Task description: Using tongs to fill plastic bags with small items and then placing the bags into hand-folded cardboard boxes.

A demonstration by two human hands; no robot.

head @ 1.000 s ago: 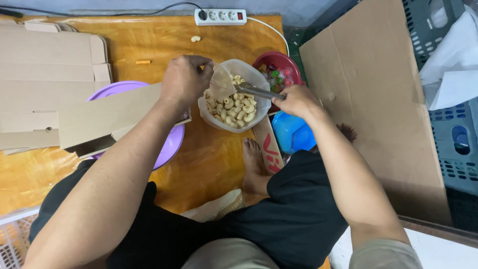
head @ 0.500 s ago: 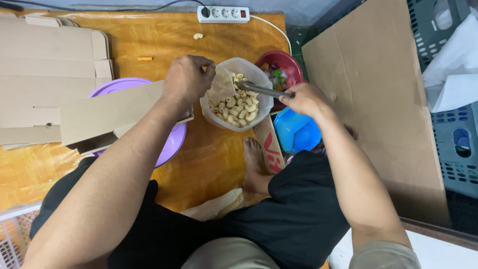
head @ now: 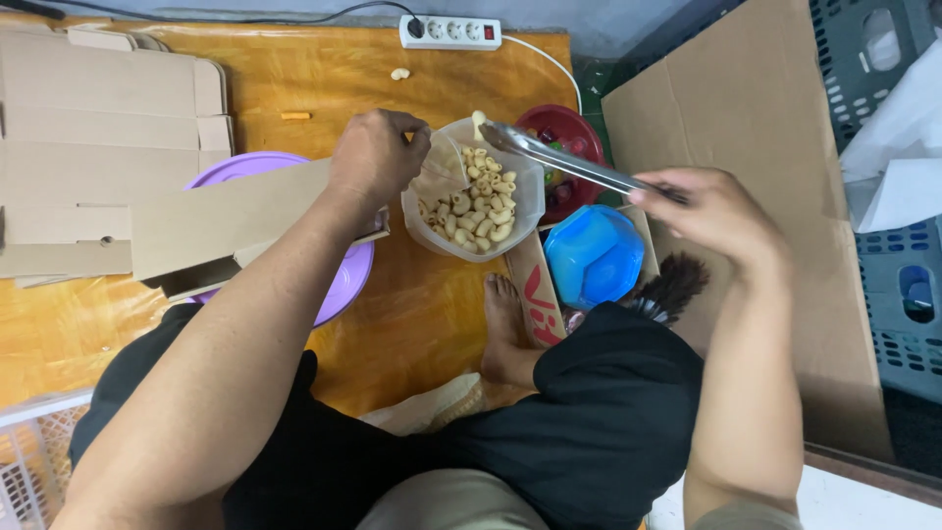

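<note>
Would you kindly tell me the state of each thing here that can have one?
Left hand: gripping the bag's rim, holding it open.
Right hand: closed on the tongs' handle.
Tongs: shut on one pasta piece above the bag.
Bag: clear, open, partly filled with macaroni.
Blue tub: lid on.
Red bowl: uncovered, holding small things.
Power strip: one plug in.
Flat boxes: unfolded, stacked.

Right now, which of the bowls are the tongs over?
The clear bowl of pasta, steadied by the left hand. The right hand holds the tongs above its far rim; the red bowl and blue bowl sit off to the side.
</note>
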